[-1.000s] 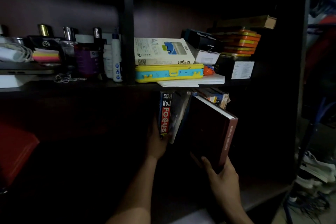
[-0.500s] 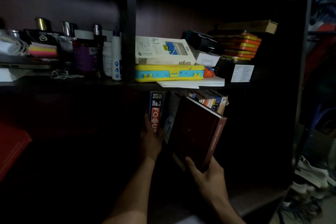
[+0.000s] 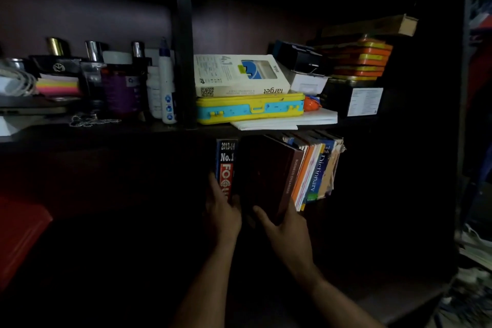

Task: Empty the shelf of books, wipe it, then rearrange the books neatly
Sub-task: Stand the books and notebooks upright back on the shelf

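Dark shelf unit, low light. At 9 o'clock on the upper shelf board [image 3: 106, 133]: bottles [image 3: 165, 88], a purple jar [image 3: 119, 90], sticky notes [image 3: 58, 86]. Towards 12 o'clock, past the upright divider [image 3: 183, 34], a white box [image 3: 239, 76] lies on a yellow-blue case [image 3: 250, 108]; an orange tin stack [image 3: 359, 58] sits at 2 o'clock.

Lower compartment, centre: left hand [image 3: 222, 214] has fingers curled round the spine of the Focus book [image 3: 226, 165], which stands upright, leftmost of the row. Just right of it, touching, the maroon book [image 3: 269, 176] leans slightly in the row. Right hand [image 3: 286, 229] grips its bottom corner, thumb on the cover, fingers behind. At 3 o'clock from that, touching, thin orange books [image 3: 303, 176] and a blue Dictionary [image 3: 318, 168] lean the same way. Shelf floor too dark to tell.
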A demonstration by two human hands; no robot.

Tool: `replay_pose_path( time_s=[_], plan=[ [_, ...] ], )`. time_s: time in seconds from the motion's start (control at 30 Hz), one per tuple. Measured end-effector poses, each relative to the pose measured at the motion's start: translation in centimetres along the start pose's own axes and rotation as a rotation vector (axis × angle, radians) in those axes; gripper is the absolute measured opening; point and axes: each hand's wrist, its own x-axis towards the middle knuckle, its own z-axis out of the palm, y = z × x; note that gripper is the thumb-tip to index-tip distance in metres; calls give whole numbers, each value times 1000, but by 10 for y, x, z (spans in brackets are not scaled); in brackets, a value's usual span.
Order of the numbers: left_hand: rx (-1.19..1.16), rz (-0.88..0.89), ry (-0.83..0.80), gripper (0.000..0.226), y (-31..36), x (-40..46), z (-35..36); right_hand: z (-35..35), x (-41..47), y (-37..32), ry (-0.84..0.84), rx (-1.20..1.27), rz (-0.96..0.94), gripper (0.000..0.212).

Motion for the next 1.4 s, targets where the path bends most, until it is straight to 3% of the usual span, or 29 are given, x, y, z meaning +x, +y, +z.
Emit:
replay_pose_path(
  time_s=[0.33,0.67,1.1,1.4],
  plan=[
    [-39,80,4,86,3,-5,6,-8,-7,-8,7,-41,-187,73],
    [-65,62,9,87,1,-3,9,-7,-4,0,-121,68,-156,44],
    [-86,46,31,90,6,-6,11,-4,-3,2,69,-57,-177,57],
    [-34,8,102,86,7,-7,9,-3,-5,-3,-103,61,-237,71]
  ],
)
